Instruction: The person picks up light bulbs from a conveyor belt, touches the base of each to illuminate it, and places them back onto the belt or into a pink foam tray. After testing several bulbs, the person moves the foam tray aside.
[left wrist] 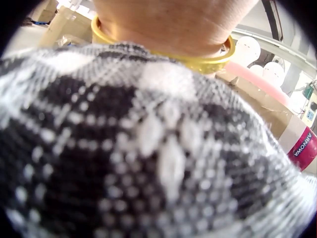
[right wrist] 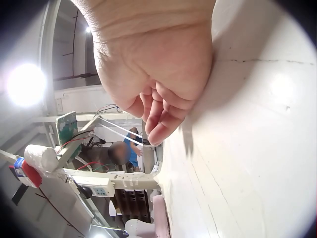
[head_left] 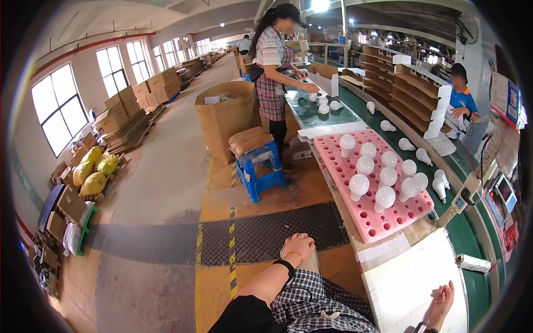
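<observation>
My left hand (head_left: 298, 247) rests on a pale object by my knee, its fingers curled down out of sight. A gold bangle (left wrist: 208, 62) circles that wrist above checked fabric (left wrist: 138, 148). My right hand (head_left: 444, 302) lies on its edge on a white board (head_left: 405, 288) at the near end of the bench. Its fingers (right wrist: 158, 131) hang loosely curled and hold nothing. Just beyond the board, a pink foam tray (head_left: 355, 213) full of holes holds several white bulbs (head_left: 359, 185) standing upright.
A green conveyor belt (head_left: 472, 244) with loose bulbs runs along the right. A white roll (head_left: 473, 262) lies on it. A worker in plaid (head_left: 272, 66) stands at the bench ahead, another in blue (head_left: 461, 100) across it. A blue stool (head_left: 260, 166) and cardboard bin (head_left: 225, 116) stand in the aisle.
</observation>
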A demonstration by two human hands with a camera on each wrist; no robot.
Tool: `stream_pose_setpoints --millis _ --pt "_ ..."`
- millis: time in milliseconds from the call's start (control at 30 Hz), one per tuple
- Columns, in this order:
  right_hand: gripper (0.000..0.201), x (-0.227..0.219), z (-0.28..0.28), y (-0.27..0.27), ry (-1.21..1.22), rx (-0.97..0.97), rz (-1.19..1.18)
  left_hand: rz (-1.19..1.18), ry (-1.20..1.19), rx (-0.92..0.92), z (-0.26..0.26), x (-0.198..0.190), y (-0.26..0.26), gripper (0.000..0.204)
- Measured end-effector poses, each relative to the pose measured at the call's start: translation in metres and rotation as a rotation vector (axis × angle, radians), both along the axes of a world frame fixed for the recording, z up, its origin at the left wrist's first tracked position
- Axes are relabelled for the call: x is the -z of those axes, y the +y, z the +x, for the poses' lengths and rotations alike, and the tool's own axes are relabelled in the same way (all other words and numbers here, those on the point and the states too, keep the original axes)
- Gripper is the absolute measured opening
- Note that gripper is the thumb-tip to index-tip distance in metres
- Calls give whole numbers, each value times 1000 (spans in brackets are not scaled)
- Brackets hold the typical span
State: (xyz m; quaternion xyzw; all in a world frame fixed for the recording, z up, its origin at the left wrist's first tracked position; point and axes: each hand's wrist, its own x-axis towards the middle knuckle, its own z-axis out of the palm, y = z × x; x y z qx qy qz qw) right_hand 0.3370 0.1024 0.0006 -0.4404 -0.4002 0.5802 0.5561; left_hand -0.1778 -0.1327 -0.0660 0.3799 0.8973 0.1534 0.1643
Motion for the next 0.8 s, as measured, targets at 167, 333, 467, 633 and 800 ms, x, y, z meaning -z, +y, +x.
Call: stream_pose_setpoints --millis 167,333,467,633,800 --pt "42 5 5 5 67 -70 -15 -3 -15 -20 0 -1 -4 32" --pt "41 5 6 6 49 -50 -27 8 0 -21 2 0 -2 31" --pt "40 2 4 1 50 -34 -15 13 10 -5 2 1 2 31" --pt "40 -1 1 -2 23 -41 18 -6 -2 -15 0 1 0 31" --pt "40 -4 -2 -2 25 -31 1 34 27 -36 2 0 -3 31"
